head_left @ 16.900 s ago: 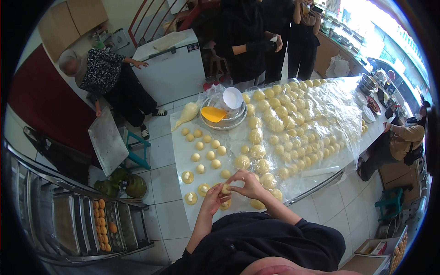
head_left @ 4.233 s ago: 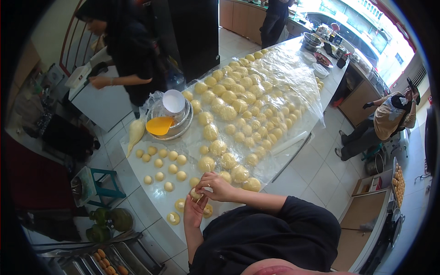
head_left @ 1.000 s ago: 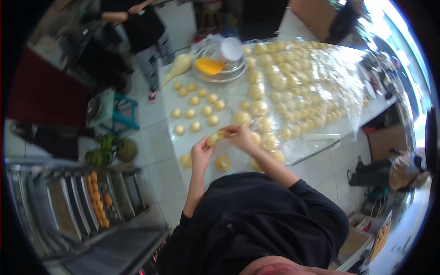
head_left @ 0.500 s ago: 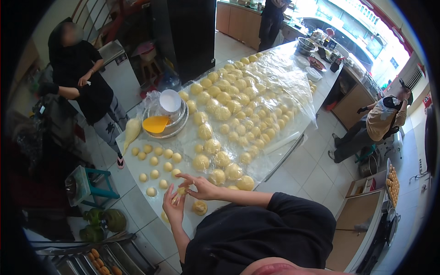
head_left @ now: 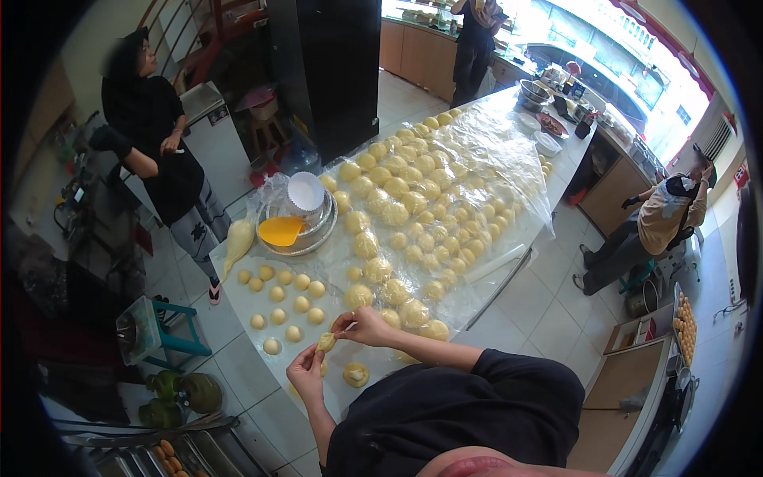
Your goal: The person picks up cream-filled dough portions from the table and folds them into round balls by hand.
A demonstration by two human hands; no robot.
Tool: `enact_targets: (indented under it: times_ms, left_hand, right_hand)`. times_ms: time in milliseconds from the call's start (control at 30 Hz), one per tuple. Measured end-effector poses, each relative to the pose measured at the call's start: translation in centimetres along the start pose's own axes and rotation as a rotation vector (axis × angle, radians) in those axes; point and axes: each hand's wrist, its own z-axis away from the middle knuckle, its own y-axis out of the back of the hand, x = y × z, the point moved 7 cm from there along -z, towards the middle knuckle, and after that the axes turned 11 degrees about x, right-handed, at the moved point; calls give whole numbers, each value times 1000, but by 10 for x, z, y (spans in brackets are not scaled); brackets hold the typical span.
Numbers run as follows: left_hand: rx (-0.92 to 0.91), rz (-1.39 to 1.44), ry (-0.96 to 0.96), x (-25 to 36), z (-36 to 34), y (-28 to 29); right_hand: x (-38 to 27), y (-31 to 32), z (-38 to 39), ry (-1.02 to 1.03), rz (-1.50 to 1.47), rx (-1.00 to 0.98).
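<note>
My left hand [head_left: 306, 374] and my right hand [head_left: 359, 326] pinch a small piece of pale dough [head_left: 326, 343] between their fingertips, over the near left part of the white table [head_left: 265, 365]. A flattened dough round with white filling [head_left: 355, 374] lies just right of my left hand. Several small smooth dough balls [head_left: 301, 304] sit bare in loose rows beyond my hands. To the right, many larger dough rounds [head_left: 366, 244] lie under clear plastic sheeting [head_left: 509, 183].
Bowls [head_left: 314, 207] with a yellow scraper [head_left: 280, 230] and a piping bag [head_left: 239, 242] stand at the table's left edge. A teal stool [head_left: 179, 342], gas cylinders [head_left: 199, 392] and a tray rack [head_left: 203, 445] flank me. Co-workers [head_left: 147, 119] stand around the table.
Compared with the earliest frame, fewer filled rounds show near my hands. In the last half second, my fingers shifted slightly on the dough, and the left co-worker raised a gloved hand.
</note>
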Motion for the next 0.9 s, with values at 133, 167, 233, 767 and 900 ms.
enact_targets:
  times_ms: [133,167,233,767,900]
  left_hand:
    - [3,52,-13,0,0,-2]
    - [-14,66,18,0,0,-3]
    - [-29,79,50,-2,0,-3]
    - [-82,-263,-361,23,33,-45]
    - [54,176,-135,12,18,-25]
  right_hand:
    - [3,-8,4,-105,-120,-112]
    - [2,-5,3,-104,-121,-112]
    - [0,-1,2,-112,-48,-125]
    - [-38,-8,14,388,242,104]
    - [-35,2,11,369,176,182]
